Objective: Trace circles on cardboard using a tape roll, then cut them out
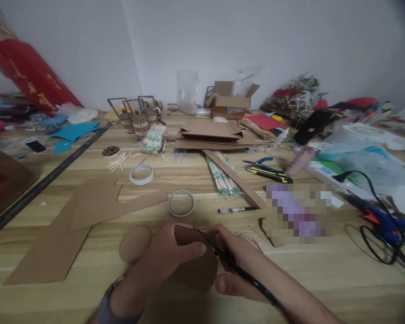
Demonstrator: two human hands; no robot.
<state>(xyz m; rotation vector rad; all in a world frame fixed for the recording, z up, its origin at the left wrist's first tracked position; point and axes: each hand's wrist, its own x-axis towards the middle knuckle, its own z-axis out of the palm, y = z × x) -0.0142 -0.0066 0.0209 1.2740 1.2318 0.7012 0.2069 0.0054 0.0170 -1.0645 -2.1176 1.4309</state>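
Observation:
Near the front of the table, my left hand [170,252] grips a piece of brown cardboard [197,270], its thumb lying across the face. What looks like a pair of black-handled scissors [246,274] is in my right hand [234,252], with dark blades at the cardboard's upper right edge. The fingers of that hand partly hide the scissors. Beside my left wrist lies a round cardboard disc [135,244]. Larger cut cardboard sheets [64,238] overlap on the left.
Beyond my hands lie two tape rolls [181,203] [141,174], a pen [238,210], a utility knife [270,174] and pliers [261,161]. Bagged sticks [222,173] sit under stacked cardboard [211,130]. A blue glue gun [381,222] with its cord is on the right.

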